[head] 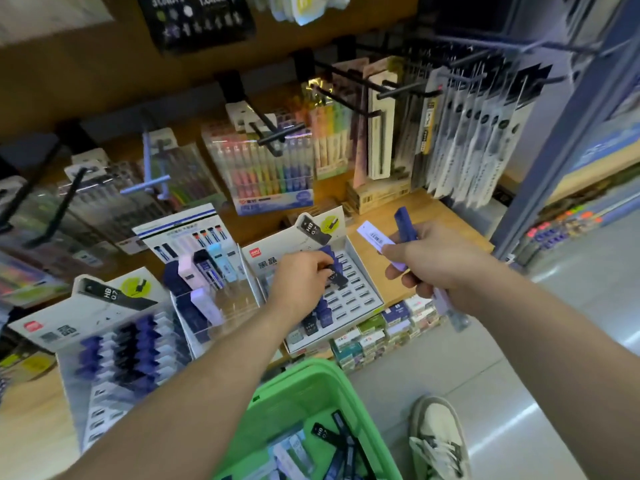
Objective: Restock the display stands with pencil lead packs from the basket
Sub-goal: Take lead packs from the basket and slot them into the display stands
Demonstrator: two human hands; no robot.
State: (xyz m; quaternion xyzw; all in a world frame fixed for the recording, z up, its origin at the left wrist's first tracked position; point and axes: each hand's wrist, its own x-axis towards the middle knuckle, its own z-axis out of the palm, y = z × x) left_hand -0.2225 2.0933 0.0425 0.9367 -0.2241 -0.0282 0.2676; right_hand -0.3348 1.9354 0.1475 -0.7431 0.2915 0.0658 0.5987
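Observation:
My left hand [299,280] pinches a black lead pack [336,274] over the slotted tray of the right display stand [360,292], where a few dark and blue packs stand in slots. My right hand [433,261] grips several lead packs [403,225], blue and lilac, fanned above and below the fist, to the right of that stand. A green basket [311,393] hangs below my left forearm with several more packs [325,434] inside. A middle stand [221,296] and a left stand [114,348] hold further packs.
Black peg hooks [277,133] with hanging pen packs jut out above the stands. Small boxes [381,327] are stacked below the wooden shelf edge [433,216]. A blue upright post [554,150] stands at right. My shoe [438,438] is on the grey floor.

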